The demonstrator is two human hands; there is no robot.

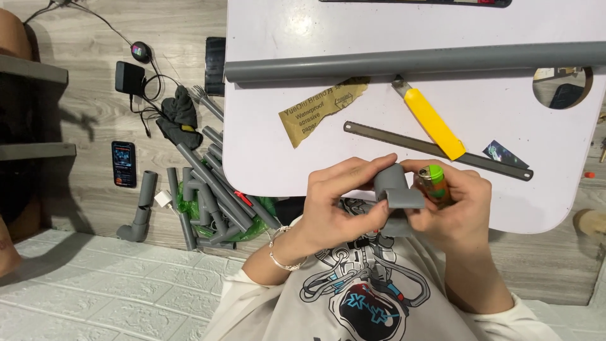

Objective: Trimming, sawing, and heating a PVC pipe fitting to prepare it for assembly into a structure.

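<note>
My left hand (pixel 341 199) grips a short grey pipe fitting (pixel 396 188) shaped like an elbow, just below the near edge of the white table (pixel 284 170). My right hand (pixel 457 208) holds a lighter (pixel 433 181) with a green top and orange body upright, right beside the fitting. Its fingers also touch the fitting's lower side. Both hands hover over my lap, close together.
On the table lie a long grey pipe (pixel 410 62), a strip of tan sandpaper (pixel 322 107), a yellow-handled utility knife (pixel 432 121) and a bare saw blade (pixel 435 150). On the floor at left are several grey pipes and fittings (pixel 208 189), a phone (pixel 124 163), a dark glove (pixel 178 117) and cables.
</note>
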